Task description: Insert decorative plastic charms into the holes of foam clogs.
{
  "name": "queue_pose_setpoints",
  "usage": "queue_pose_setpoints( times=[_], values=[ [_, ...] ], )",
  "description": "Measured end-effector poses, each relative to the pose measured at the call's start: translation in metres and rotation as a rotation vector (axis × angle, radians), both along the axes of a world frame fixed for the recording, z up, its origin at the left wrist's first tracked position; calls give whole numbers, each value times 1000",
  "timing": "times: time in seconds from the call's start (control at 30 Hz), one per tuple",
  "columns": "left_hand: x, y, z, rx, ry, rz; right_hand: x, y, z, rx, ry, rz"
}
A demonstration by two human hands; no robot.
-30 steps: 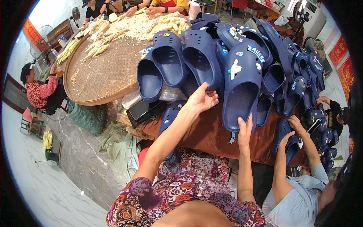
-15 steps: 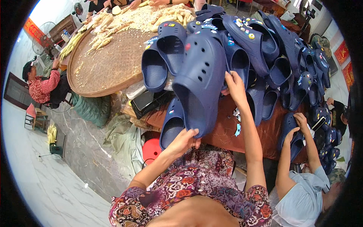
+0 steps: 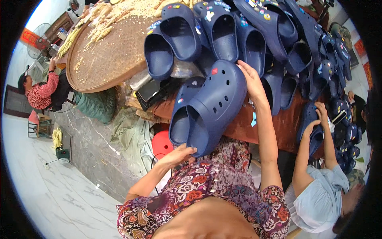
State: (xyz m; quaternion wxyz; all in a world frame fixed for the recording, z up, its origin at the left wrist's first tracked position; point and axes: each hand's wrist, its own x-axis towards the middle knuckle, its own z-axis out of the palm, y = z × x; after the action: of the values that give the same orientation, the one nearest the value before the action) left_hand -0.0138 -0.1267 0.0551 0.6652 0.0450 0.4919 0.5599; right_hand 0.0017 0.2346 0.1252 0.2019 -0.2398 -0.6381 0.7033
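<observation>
"Hanging tilted over the wearer's lap (image 3: 234, 153), at the front of the brown-covered desk (image 3: 286, 131), a navy clog (image 3: 223, 99) is pointing its toe away! What are the hands doing?"

"The left hand (image 3: 181, 155) is grasping the heel, thumb pressing at the rim. The right hand (image 3: 251, 81) is laying its fingers along the toe; its thumb is hiding, so I can't tell how firm that grip is."

"And how far along is this one looking?"

"Barely started, I'm judging: one red charm (image 3: 215, 71) is sitting near the toe, while the other visible holes are gaping bare."

"Anything looking done?"

"Plenty! Clogs in the pile (image 3: 270, 36) are wearing several charms, though many are overlapping, so I'm not counting. Partly behind the held one, a second clog (image 3: 181, 121) is carrying a few small pieces, seemingly partway."

"Loose bits?"

"A pale-blue piece (image 3: 254, 119) is lying on the desk, just beside the right forearm. Off right, a co-worker (image 3: 318, 199) is handling another clog (image 3: 305, 119)!"
</observation>
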Motion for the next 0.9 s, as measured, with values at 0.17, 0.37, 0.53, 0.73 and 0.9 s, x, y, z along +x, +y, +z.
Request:
queue_pose_setpoints(
  times=[0.17,0.37,0.53,0.73,0.9],
  values=[
    [-7,-6,-2,-92,35,-115,56,-24,-18,86,65,-61],
    [5,6,-23,-337,5,-56,98,-59,-97,219,-218,-216],
    [10,26,-22,-348,151,-249,102,-59,-159,388,-307,-257],
    [34,27,-53,-152,391,-177,104,-61,-142,461,-418,-233],
    [21,24,-53,-156,867,-422,119,-59,-131,615,-369,-223]
  ],
)
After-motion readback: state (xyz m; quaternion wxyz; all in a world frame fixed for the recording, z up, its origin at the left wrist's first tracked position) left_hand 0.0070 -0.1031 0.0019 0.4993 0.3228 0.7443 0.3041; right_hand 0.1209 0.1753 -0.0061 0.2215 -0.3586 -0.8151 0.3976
